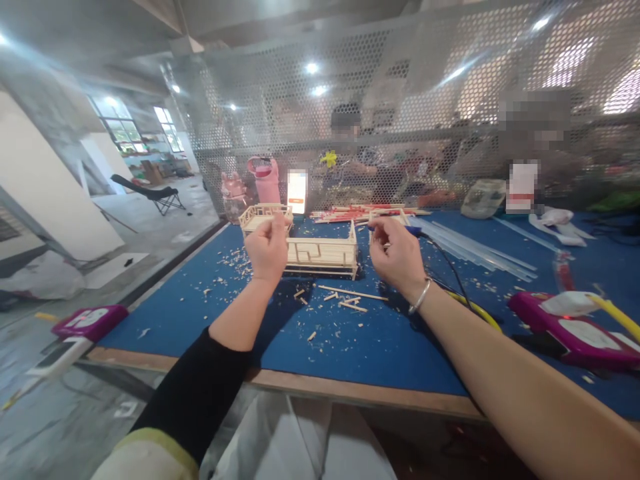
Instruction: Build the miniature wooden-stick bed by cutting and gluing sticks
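Model: a pale rectangular frame model of thin wooden sticks (323, 253) stands on the blue felt tabletop (350, 347), between my two raised hands.
Left hand: my left hand (267, 250) hovers at the model's left end, fingers curled and thumb pinched to forefinger. I cannot tell whether a sliver sits between them.
Right hand: my right hand (397, 257) hovers at the model's right end, closed around a blue-handled tool with a black cord (413, 231).
Loose pieces: short wooden sticks and chips (350, 295) lie just in front of the model.
Step in hand: I judge I am fitting a small piece onto the model.
Next move calls for: a steady pinch, lined up squarely with a rail.
Writing: none legible. The lit phone screen (297, 192) behind the model is blurred.
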Tool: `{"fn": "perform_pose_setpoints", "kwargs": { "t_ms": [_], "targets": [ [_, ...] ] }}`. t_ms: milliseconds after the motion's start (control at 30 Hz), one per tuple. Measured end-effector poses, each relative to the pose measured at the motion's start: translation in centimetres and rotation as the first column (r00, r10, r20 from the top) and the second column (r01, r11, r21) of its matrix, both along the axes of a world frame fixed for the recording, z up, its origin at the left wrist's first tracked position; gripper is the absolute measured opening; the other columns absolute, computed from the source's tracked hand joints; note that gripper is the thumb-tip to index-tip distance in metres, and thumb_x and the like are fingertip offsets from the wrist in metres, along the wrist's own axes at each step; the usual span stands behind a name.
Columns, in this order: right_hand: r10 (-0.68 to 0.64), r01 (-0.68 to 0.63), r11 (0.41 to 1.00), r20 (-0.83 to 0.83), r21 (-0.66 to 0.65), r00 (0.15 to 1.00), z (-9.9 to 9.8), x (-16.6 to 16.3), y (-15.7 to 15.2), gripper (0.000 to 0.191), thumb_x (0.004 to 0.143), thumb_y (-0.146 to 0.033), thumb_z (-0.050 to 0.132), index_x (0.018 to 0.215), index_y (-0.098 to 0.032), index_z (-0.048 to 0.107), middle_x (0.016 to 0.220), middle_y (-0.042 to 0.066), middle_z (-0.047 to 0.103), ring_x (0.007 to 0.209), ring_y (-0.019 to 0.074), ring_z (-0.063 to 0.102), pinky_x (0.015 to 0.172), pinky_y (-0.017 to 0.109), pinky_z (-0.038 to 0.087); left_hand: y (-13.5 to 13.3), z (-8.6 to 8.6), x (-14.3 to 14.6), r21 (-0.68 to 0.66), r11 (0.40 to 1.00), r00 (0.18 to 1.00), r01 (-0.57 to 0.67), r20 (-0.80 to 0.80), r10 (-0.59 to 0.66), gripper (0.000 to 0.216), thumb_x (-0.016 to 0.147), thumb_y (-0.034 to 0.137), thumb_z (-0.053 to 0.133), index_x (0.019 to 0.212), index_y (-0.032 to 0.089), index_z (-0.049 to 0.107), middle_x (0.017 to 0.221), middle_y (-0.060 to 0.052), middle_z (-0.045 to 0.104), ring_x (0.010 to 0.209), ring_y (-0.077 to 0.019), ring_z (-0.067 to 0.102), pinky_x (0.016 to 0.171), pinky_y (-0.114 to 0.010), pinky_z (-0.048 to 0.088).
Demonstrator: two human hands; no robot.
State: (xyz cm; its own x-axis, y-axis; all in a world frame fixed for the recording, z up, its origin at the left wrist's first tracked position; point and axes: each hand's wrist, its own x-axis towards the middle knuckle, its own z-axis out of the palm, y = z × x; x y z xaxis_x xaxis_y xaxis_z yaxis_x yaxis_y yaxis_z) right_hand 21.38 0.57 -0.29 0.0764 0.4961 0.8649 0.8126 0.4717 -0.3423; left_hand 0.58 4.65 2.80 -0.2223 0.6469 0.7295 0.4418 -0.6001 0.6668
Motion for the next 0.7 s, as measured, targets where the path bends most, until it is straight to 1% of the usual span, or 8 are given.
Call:
{"fn": "perform_pose_setpoints", "kwargs": {
  "t_ms": [100,167,300,367,433,533,600,700],
  "targets": [
    [-0.051,0.053,0.998,-0.064,0.022,0.997,0.2,0.0,-0.2,0.019,0.069,-0.013,0.045,0.085,-0.019,0.053,0.067,0.000,0.051,0.058,0.0146,0.047,0.060,0.028,0.042,1.0,0.6,-1.7,0.012,0.995,0.994,-0.099,0.042,0.098,0.042,0.089,0.040,0.036,0.079,0.015,0.068,0.046,0.002,0.048,0.046,-0.0092,0.045,0.051,-0.021,0.038],
    [-0.063,0.064,0.998,-0.104,0.001,0.993,0.3,-0.1,-0.3,0.010,0.074,-0.019,0.045,0.081,-0.020,0.051,0.065,-0.001,0.050,0.058,0.0143,0.047,0.060,0.027,0.041,1.4,0.7,-3.0,-0.019,0.994,0.994,-0.104,-0.024,0.104,0.041,0.089,0.038,0.034,0.090,0.014,0.067,0.050,0.001,0.051,0.049,-0.0099,0.047,0.053,-0.021,0.039],
    [-0.083,0.077,0.996,-0.134,-0.051,0.987,0.5,-0.2,-0.4,0.010,0.078,-0.024,0.042,0.075,-0.021,0.051,0.064,0.000,0.053,0.057,0.0144,0.048,0.059,0.027,0.039,1.6,0.4,-6.0,-0.152,0.985,0.933,-0.087,-0.359,0.027,0.037,0.084,0.023,0.037,0.110,0.013,0.062,0.076,-0.003,0.065,0.067,-0.0131,0.057,0.067,-0.023,0.044],
    [-0.114,0.102,0.989,-0.108,-0.109,0.988,0.6,0.2,-0.4,0.013,0.077,-0.022,0.040,0.070,-0.021,0.052,0.062,0.001,0.055,0.056,0.0146,0.049,0.057,0.027,0.038,1.2,0.1,-7.6,-0.167,0.977,0.852,-0.134,-0.523,0.027,0.035,0.078,0.018,0.041,0.102,0.014,0.066,0.094,-0.007,0.066,0.082,-0.0163,0.059,0.078,-0.025,0.043],
    [-0.135,0.120,0.961,-0.046,-0.247,0.990,0.7,0.9,-0.2,0.014,0.072,-0.021,0.042,0.064,-0.021,0.054,0.057,0.001,0.056,0.054,0.0148,0.049,0.055,0.026,0.036,0.4,-0.1,-9.1,-0.159,0.959,0.791,-0.233,-0.605,0.092,0.028,0.073,0.023,0.050,0.093,0.016,0.069,0.101,-0.008,0.064,0.090,-0.0197,0.058,0.081,-0.027,0.043],
    [-0.135,0.146,0.879,0.057,-0.454,0.989,0.7,1.9,-0.1,0.013,0.066,-0.022,0.047,0.056,-0.021,0.056,0.051,0.000,0.057,0.050,0.0149,0.050,0.051,0.026,0.035,-1.4,-0.4,-10.8,-0.262,0.886,0.771,-0.381,-0.620,0.148,0.025,0.067,0.040,0.060,0.076,0.018,0.069,0.079,-0.005,0.067,0.071,-0.0194,0.059,0.069,-0.028,0.043],
    [-0.147,0.171,0.854,0.086,-0.492,0.985,0.7,2.4,-0.1,0.014,0.064,-0.023,0.048,0.056,-0.021,0.059,0.052,0.000,0.059,0.051,0.0149,0.052,0.051,0.026,0.035,-2.6,-0.6,-11.6,-0.357,0.841,0.772,-0.406,-0.626,0.107,0.027,0.065,0.047,0.061,0.064,0.021,0.066,0.062,-0.001,0.064,0.059,-0.0175,0.056,0.061,-0.027,0.041],
    [-0.184,0.199,0.851,0.078,-0.486,0.980,0.9,2.7,-0.2,0.015,0.064,-0.025,0.048,0.059,-0.021,0.061,0.055,0.001,0.062,0.053,0.0157,0.054,0.052,0.026,0.036,-4.0,-1.2,-12.2,-0.397,0.825,0.766,-0.401,-0.639,0.065,0.028,0.061,0.050,0.063,0.058,0.022,0.063,0.054,0.001,0.062,0.056,-0.0166,0.055,0.055,-0.025,0.037]
  ]
}}
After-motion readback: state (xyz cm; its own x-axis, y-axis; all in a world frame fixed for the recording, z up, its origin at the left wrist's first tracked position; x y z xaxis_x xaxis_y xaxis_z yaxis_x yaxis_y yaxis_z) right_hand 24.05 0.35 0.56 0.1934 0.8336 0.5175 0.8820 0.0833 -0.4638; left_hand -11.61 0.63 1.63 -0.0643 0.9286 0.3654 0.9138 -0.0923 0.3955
